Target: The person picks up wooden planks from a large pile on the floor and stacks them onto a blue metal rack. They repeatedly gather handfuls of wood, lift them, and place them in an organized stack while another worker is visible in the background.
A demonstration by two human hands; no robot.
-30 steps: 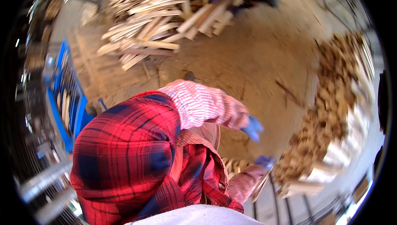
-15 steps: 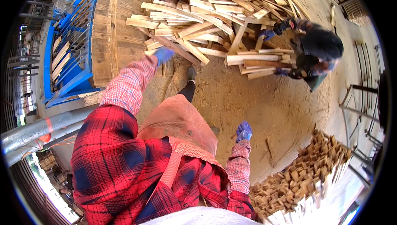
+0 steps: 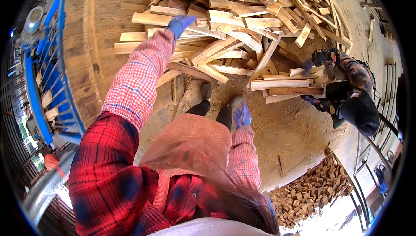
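My left hand [image 3: 180,25], in a blue-purple glove, reaches out over the near left part of a heap of sawn wood pieces [image 3: 225,19]. Its fingers are stretched out, and no piece shows in its grasp; whether it touches the wood below I cannot tell. Close under it lies a pale board [image 3: 151,19]. My right hand [image 3: 242,116], gloved in the same colour, hangs above the dusty floor near my feet. Its fingers are extended, with nothing in them.
A co-worker [image 3: 353,90] bends at the right, gloved hands at a small stack of boards [image 3: 284,83]. Left of the heap stand a wooden platform [image 3: 104,32] and a blue metal frame [image 3: 65,67]. Short wood blocks [image 3: 307,192] are piled at the lower right.
I have come closer to the heap, and both feet now show. My left hand has moved forward over the wood. The co-worker still bends at the board stack.
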